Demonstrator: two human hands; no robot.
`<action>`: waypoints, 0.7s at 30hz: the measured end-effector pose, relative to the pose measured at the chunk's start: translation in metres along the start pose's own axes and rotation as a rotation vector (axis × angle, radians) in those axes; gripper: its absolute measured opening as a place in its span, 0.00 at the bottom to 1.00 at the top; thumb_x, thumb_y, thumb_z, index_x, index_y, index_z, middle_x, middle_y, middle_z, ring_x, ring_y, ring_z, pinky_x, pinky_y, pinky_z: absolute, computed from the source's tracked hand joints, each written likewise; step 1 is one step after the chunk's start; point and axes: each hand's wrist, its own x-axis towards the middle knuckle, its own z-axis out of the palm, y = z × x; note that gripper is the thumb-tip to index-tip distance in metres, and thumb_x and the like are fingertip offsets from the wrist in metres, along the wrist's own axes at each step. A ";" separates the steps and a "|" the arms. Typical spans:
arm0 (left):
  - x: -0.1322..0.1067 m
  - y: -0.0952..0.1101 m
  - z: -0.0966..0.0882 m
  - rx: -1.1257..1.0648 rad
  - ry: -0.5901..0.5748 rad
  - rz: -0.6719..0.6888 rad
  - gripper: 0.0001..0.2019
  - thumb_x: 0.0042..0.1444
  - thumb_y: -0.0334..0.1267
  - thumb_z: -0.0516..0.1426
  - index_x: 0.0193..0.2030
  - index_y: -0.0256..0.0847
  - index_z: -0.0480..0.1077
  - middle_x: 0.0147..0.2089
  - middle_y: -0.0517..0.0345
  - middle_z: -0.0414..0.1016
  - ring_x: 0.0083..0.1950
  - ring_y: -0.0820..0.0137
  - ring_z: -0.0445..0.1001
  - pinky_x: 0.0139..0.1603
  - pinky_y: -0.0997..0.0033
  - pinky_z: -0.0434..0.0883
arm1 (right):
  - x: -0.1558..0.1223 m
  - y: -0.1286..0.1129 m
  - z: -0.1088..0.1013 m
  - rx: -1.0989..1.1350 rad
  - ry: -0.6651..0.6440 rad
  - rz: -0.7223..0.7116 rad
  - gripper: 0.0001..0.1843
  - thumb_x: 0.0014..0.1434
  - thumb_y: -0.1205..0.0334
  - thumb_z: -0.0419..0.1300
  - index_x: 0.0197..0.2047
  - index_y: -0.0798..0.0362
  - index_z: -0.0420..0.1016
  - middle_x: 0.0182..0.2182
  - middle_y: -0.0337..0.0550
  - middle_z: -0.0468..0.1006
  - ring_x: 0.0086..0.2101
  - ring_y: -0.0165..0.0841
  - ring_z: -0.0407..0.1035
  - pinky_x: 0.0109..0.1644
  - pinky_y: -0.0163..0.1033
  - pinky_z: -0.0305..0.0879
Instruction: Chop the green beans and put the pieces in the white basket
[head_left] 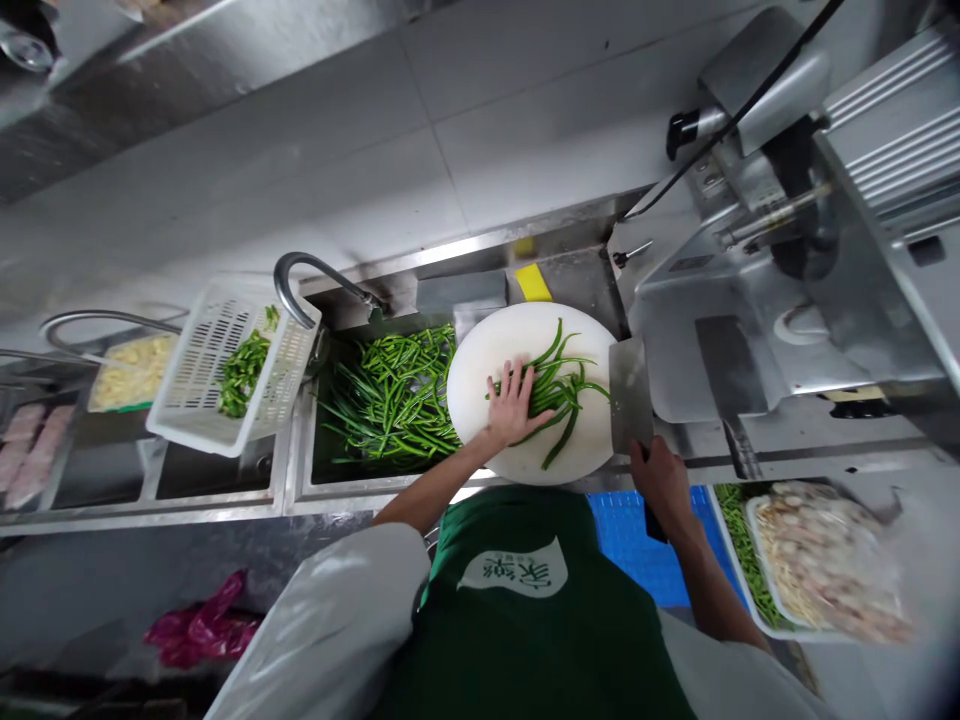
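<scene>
Long green chili peppers (566, 385) lie in a loose bunch on a round white cutting board (476, 350). My left hand (512, 403) rests on their left end, palm down with the fingers spread. At the board's right edge, my right hand (664, 480) is wrapped round the handle of a cleaver (628, 395). The broad blade stands just right of the peppers, apart from them. Left of the board, a sink (322, 440) holds a heap of more long green peppers (405, 390).
A white basket (195, 410) with cut green pieces stands by a curved faucet (289, 275). Yellow pieces fill a tray (135, 370) farther left. A metal slicing machine (712, 330) stands on the right. Below right is a crate (802, 632) with bagged food. A yellow sponge (533, 283) lies behind the board.
</scene>
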 end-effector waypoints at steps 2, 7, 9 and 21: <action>-0.030 0.004 0.003 -0.067 0.036 -0.091 0.47 0.64 0.63 0.52 0.80 0.37 0.41 0.81 0.39 0.35 0.81 0.45 0.35 0.75 0.31 0.47 | -0.001 0.000 -0.001 0.011 0.005 -0.009 0.22 0.73 0.54 0.47 0.51 0.62 0.73 0.36 0.58 0.80 0.38 0.45 0.75 0.39 0.41 0.58; -0.086 0.021 0.032 -0.175 -0.032 -0.188 0.56 0.49 0.65 0.65 0.78 0.40 0.51 0.81 0.35 0.36 0.80 0.34 0.31 0.73 0.29 0.49 | -0.001 0.000 0.000 0.013 0.013 -0.006 0.21 0.73 0.54 0.48 0.50 0.63 0.74 0.36 0.58 0.80 0.38 0.45 0.75 0.39 0.41 0.58; -0.083 0.019 0.038 -0.201 -0.005 -0.203 0.50 0.54 0.62 0.64 0.77 0.44 0.53 0.81 0.39 0.36 0.80 0.36 0.29 0.73 0.29 0.48 | 0.000 0.001 -0.001 0.012 0.020 -0.015 0.22 0.73 0.54 0.48 0.51 0.63 0.73 0.36 0.58 0.80 0.38 0.45 0.75 0.39 0.41 0.58; -0.043 0.009 0.036 -0.528 0.212 -0.360 0.36 0.72 0.48 0.46 0.80 0.37 0.35 0.82 0.41 0.29 0.82 0.60 0.33 0.79 0.51 0.45 | -0.002 -0.002 -0.005 0.023 0.017 -0.034 0.22 0.72 0.55 0.47 0.53 0.65 0.72 0.37 0.60 0.80 0.37 0.45 0.74 0.40 0.42 0.59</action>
